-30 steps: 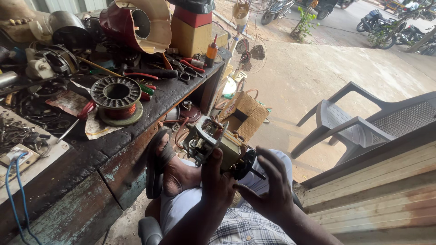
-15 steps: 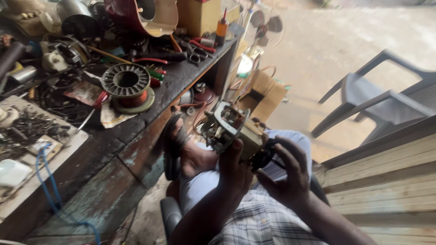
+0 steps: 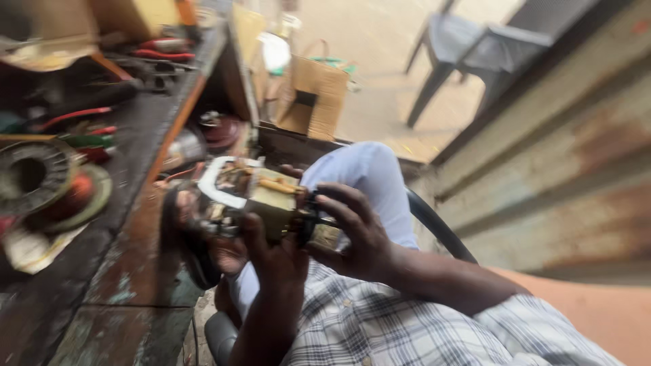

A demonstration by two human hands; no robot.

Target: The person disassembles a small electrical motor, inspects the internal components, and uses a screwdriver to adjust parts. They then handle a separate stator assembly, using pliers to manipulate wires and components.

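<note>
Motor: a small electric motor (image 3: 261, 200) with a white end bracket on its left, a yellowish-green laminated core in the middle and dark windings at the right end; it is held in the air above the person's lap, just beside the edge of the workbench (image 3: 146, 224); the frame is blurred, so fine parts cannot be told

Change in the motor: compared with half a second ago it sits lower and nearer the body, lying more level, the white bracket now turned toward the bench; I judge it is being turned over for inspection rather than set down

Left hand: the left hand (image 3: 274, 261) comes up from below and cups the core, thumb up one side, fingers wrapped round the far side and pressed to the metal; its grip looks unchanged from the earlier frames

Right hand: the right hand (image 3: 356, 234) closes over the winding end, fingers curled and pinching that end from above; it has shifted from beside the motor to more on top of it

Lap: a light blue trouser knee (image 3: 369, 179) lies just behind the motor; a checked shirt (image 3: 380, 318) fills the lower frame

Bench: a round wound stator (image 3: 30, 176) on a green disc and red-handled tools (image 3: 159, 51) lie well to the left, untouched

Beyond: a brown paper bag (image 3: 315, 95) and a grey plastic chair (image 3: 475, 51) stand on the ground; the view has swung right
</note>
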